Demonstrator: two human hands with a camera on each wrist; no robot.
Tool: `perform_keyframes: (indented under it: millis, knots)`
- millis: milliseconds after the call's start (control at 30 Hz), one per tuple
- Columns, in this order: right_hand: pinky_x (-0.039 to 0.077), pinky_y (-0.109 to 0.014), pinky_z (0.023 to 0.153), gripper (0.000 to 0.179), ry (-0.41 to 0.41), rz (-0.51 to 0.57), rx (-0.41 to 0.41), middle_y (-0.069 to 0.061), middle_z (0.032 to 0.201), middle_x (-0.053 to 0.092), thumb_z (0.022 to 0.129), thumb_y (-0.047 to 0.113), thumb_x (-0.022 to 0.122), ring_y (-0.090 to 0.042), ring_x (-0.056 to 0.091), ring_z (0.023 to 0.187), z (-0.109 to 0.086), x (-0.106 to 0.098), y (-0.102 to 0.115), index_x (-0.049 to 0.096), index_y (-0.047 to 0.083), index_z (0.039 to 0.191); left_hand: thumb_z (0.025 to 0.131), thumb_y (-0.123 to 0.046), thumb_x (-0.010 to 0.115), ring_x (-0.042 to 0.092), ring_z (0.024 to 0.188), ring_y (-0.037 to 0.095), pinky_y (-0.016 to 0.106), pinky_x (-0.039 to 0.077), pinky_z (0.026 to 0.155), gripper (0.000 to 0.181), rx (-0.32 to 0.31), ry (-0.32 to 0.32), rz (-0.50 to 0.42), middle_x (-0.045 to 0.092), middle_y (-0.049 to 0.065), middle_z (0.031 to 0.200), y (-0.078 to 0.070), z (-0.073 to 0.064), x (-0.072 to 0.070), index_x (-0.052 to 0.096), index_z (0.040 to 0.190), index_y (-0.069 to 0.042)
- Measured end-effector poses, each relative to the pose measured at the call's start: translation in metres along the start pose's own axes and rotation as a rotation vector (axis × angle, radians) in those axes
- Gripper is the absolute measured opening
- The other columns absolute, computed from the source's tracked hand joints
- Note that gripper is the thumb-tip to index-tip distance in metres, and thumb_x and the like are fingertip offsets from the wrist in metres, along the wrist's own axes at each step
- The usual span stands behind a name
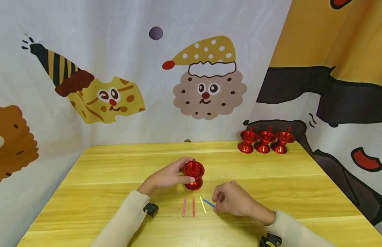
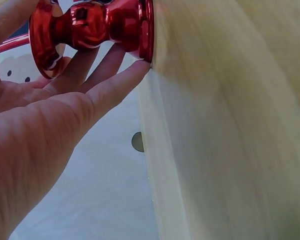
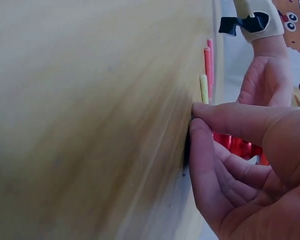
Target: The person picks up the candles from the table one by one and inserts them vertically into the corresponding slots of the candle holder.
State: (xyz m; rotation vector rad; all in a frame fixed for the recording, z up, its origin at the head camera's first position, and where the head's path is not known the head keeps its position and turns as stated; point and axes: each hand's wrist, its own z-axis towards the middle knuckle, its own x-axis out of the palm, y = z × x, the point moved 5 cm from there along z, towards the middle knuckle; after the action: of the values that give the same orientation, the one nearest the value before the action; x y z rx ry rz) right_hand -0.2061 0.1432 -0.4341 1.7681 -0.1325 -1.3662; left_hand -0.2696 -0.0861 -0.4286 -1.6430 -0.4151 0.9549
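While gripping glossy red footed candleholder [image 1: 198, 172] in left hand [image 1: 169, 175], pinching slim blue candle [image 1: 209, 203] in right hand [image 1: 233, 199], inside edges of yellow wooden tabletop [image 1: 123, 168].

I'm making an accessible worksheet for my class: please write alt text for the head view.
A person's left hand grips a red holder while the right hand pinches a blue stick's end. Yellow, red and pink sticks lie beside it on a wooden table; three more red holders stand at its far right corner.
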Motion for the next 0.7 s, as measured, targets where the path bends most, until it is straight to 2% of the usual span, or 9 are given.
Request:
perform_keyframes:
  millis: [200,367,467,533,700]
  knots:
    - [0.048,-0.025,0.056,0.019,-0.021,0.016,0.027,0.013,0.067,0.067,0.077,0.0,0.087,-0.004,0.059,0.059,0.002,0.0,-0.001,0.075,0.013,0.083,0.105,-0.02,0.076,0.058,0.142,0.031,0.054,0.046,0.119,0.073,0.0,0.01,0.006,0.065,0.012,0.147,-0.001,0.0,0.001,0.038,0.165,-0.002]
    - [0.049,-0.025,0.053,0.017,-0.017,0.054,-0.005,0.013,0.067,0.067,0.074,0.001,0.083,-0.004,0.06,0.058,0.005,0.001,-0.004,0.076,0.013,0.084,0.105,-0.021,0.076,0.059,0.141,0.031,0.054,0.047,0.118,0.072,-0.004,0.005,0.018,0.066,0.011,0.147,0.0,-0.002,-0.001,0.039,0.164,-0.003]
    - [0.051,-0.026,0.053,0.018,0.015,0.146,0.019,0.008,0.069,0.069,0.074,-0.001,0.079,-0.007,0.062,0.059,0.007,0.0,-0.007,0.078,0.009,0.088,0.105,-0.021,0.076,0.059,0.141,0.03,0.054,0.046,0.118,0.072,0.0,0.008,0.02,0.065,0.011,0.147,0.0,-0.002,-0.001,0.039,0.165,-0.003]
    - [0.051,-0.026,0.054,0.019,0.036,0.233,0.067,0.003,0.07,0.071,0.074,-0.003,0.075,-0.01,0.063,0.06,0.007,-0.001,-0.01,0.079,0.005,0.091,0.106,-0.021,0.076,0.059,0.141,0.03,0.054,0.046,0.118,0.073,0.004,0.011,0.019,0.065,0.011,0.148,0.0,-0.001,-0.001,0.038,0.165,-0.003]
    - [0.052,-0.027,0.058,0.023,0.039,0.4,0.136,-0.003,0.072,0.068,0.077,-0.005,0.07,-0.013,0.059,0.063,0.008,-0.011,-0.015,0.082,-0.001,0.096,0.106,-0.02,0.076,0.058,0.141,0.031,0.054,0.048,0.117,0.072,0.009,0.016,0.007,0.065,0.012,0.148,0.0,0.0,0.0,0.038,0.165,-0.002]
